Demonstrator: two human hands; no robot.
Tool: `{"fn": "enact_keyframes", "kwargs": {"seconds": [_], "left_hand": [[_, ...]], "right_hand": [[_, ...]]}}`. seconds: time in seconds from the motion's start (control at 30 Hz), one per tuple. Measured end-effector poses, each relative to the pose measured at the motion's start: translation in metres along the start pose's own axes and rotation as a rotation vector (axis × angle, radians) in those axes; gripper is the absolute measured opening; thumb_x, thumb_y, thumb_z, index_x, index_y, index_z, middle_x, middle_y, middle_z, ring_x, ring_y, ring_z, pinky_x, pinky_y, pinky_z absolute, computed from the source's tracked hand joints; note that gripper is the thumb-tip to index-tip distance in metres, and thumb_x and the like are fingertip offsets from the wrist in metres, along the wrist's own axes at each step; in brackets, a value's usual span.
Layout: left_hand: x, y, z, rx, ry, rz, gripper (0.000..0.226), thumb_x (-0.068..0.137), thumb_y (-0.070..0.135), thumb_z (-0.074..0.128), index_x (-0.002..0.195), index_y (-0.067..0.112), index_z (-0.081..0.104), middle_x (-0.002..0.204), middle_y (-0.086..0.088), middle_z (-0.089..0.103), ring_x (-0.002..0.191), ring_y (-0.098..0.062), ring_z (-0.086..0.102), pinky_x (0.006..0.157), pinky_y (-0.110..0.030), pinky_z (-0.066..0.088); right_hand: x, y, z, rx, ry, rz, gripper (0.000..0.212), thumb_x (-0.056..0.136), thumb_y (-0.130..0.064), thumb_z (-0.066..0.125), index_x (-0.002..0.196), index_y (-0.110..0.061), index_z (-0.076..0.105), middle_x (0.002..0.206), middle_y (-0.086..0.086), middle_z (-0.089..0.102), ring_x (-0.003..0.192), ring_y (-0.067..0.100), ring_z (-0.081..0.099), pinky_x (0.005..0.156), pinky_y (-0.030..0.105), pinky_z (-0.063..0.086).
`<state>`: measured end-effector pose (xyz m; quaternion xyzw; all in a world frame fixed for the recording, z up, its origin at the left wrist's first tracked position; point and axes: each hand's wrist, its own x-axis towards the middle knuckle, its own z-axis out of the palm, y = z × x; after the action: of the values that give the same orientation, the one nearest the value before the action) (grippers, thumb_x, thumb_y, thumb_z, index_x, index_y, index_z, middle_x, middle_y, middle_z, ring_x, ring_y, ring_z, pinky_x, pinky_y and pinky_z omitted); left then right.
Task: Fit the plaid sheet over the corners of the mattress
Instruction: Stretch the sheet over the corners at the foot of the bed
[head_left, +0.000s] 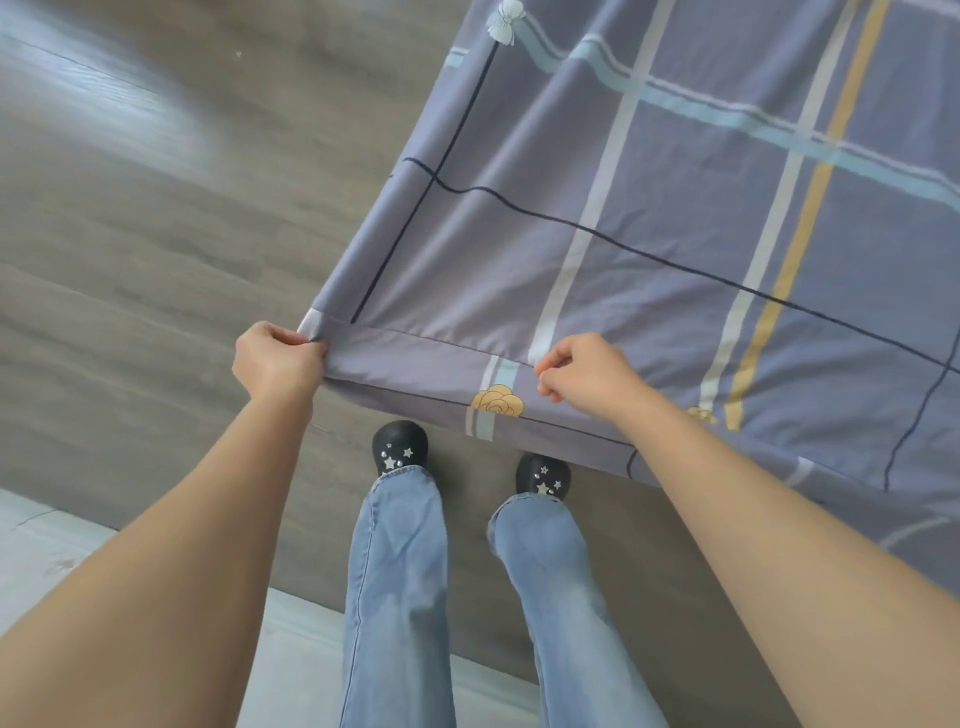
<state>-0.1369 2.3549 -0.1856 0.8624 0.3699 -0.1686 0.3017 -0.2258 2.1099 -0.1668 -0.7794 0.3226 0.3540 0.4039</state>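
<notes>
Grey wood-look flooring (156, 218) runs under a person standing at the near end of a bed, jeans and black star-studded shoes (400, 447) visible below. Ahead of them the plaid sheet (649, 249) — lilac-grey, crossed with white, pale blue, mustard and thin navy lines — spreads away up and to the right, its long run heading toward the far right. Whatever mattress lies beneath is fully hidden by the cloth.

Both hands work the sheet's near edge. The left hand (275, 358) is closed in a pinch on the near-left corner of the sheet, where the hem folds to a point; the right hand (582, 371) is curled, fingertips nipping the fabric along the same near edge, just above a printed yellow flower (496, 400).

Judging from this, the corner in play sits directly at the left hand, with the right hand set further along the hem — so the coming tuck would likely pull down and under at the near-left corner, the left hand leading.
</notes>
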Motion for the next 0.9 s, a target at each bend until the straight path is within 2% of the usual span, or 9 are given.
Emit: {"fn": "enact_keyframes", "kwargs": {"seconds": [0.1, 0.17, 0.27, 0.4, 0.5, 0.6, 0.73, 0.83, 0.9], "left_hand": [[0.017, 0.001, 0.004, 0.012, -0.062, -0.047, 0.012, 0.079, 0.003, 0.060, 0.076, 0.014, 0.058, 0.090, -0.008, 0.060, 0.089, -0.025, 0.054, 0.074, -0.024, 0.039], [0.027, -0.001, 0.003, 0.043, -0.108, -0.064, 0.018, 0.077, 0.002, 0.061, 0.092, 0.011, 0.065, 0.099, -0.013, 0.063, 0.095, -0.029, 0.059, 0.075, -0.027, 0.042], [0.047, -0.003, -0.005, 0.089, -0.220, -0.077, 0.010, 0.079, 0.004, 0.061, 0.086, 0.011, 0.061, 0.089, -0.011, 0.060, 0.074, -0.026, 0.053, 0.073, -0.027, 0.039], [0.065, 0.007, -0.006, 0.092, -0.357, -0.057, 0.008, 0.080, 0.008, 0.062, 0.077, 0.014, 0.059, 0.066, 0.001, 0.049, 0.081, -0.022, 0.048, 0.064, -0.026, 0.039], [0.073, 0.029, -0.002, 0.090, -0.463, 0.007, 0.010, 0.081, 0.008, 0.060, 0.089, 0.010, 0.067, 0.079, -0.003, 0.056, 0.082, -0.020, 0.048, 0.064, -0.025, 0.039], [0.078, 0.051, 0.003, 0.112, -0.529, 0.102, 0.026, 0.082, 0.007, 0.059, 0.107, 0.009, 0.067, 0.091, -0.005, 0.058, 0.086, -0.019, 0.052, 0.075, -0.025, 0.039], [0.082, 0.072, 0.021, 0.191, -0.564, 0.222, 0.013, 0.085, 0.015, 0.058, 0.096, 0.015, 0.065, 0.090, 0.001, 0.063, 0.096, -0.023, 0.056, 0.081, -0.028, 0.043], [0.077, 0.074, 0.043, 0.307, -0.612, 0.315, 0.045, 0.088, 0.028, 0.058, 0.127, 0.008, 0.054, 0.126, -0.008, 0.060, 0.117, -0.025, 0.056, 0.096, -0.032, 0.045], [0.072, 0.072, 0.061, 0.407, -0.653, 0.374, 0.058, 0.089, 0.037, 0.056, 0.138, 0.009, 0.043, 0.135, -0.009, 0.054, 0.120, -0.025, 0.054, 0.095, -0.032, 0.042]], "right_hand": [[0.009, -0.009, 0.009, 0.014, 0.015, 0.028, 0.023, 0.082, -0.003, 0.053, 0.069, -0.021, 0.059, 0.081, 0.003, 0.066, 0.091, 0.021, 0.064, 0.079, 0.028, 0.050], [0.015, -0.014, 0.016, 0.018, 0.029, 0.049, 0.027, 0.081, -0.002, 0.052, 0.064, -0.022, 0.058, 0.078, 0.003, 0.066, 0.092, 0.023, 0.065, 0.078, 0.027, 0.049], [0.026, -0.031, 0.035, 0.044, 0.047, 0.089, 0.030, 0.081, -0.003, 0.050, 0.061, -0.025, 0.055, 0.080, 0.005, 0.068, 0.096, 0.026, 0.067, 0.085, 0.033, 0.054], [0.034, -0.059, 0.056, 0.087, 0.043, 0.114, 0.027, 0.079, -0.004, 0.050, 0.063, -0.025, 0.055, 0.076, 0.002, 0.069, 0.085, 0.022, 0.068, 0.080, 0.033, 0.056], [0.040, -0.080, 0.062, 0.111, 0.045, 0.098, 0.025, 0.081, -0.007, 0.050, 0.066, -0.026, 0.053, 0.069, -0.004, 0.064, 0.071, 0.016, 0.062, 0.059, 0.024, 0.049], [0.047, -0.091, 0.061, 0.103, 0.062, 0.093, 0.025, 0.082, -0.010, 0.051, 0.065, -0.028, 0.052, 0.073, -0.005, 0.062, 0.083, 0.019, 0.061, 0.063, 0.025, 0.046], [0.058, -0.085, 0.054, 0.114, 0.122, 0.140, 0.024, 0.083, -0.013, 0.052, 0.066, -0.029, 0.052, 0.085, -0.001, 0.064, 0.093, 0.022, 0.067, 0.070, 0.026, 0.049], [0.067, -0.070, 0.049, 0.113, 0.151, 0.195, 0.023, 0.084, -0.013, 0.050, 0.067, -0.027, 0.053, 0.079, -0.002, 0.064, 0.092, 0.019, 0.064, 0.064, 0.018, 0.043], [0.077, -0.054, 0.048, 0.115, 0.189, 0.236, 0.021, 0.085, -0.017, 0.051, 0.065, -0.021, 0.056, 0.075, 0.002, 0.067, 0.092, 0.022, 0.065, 0.073, 0.027, 0.050]]}}
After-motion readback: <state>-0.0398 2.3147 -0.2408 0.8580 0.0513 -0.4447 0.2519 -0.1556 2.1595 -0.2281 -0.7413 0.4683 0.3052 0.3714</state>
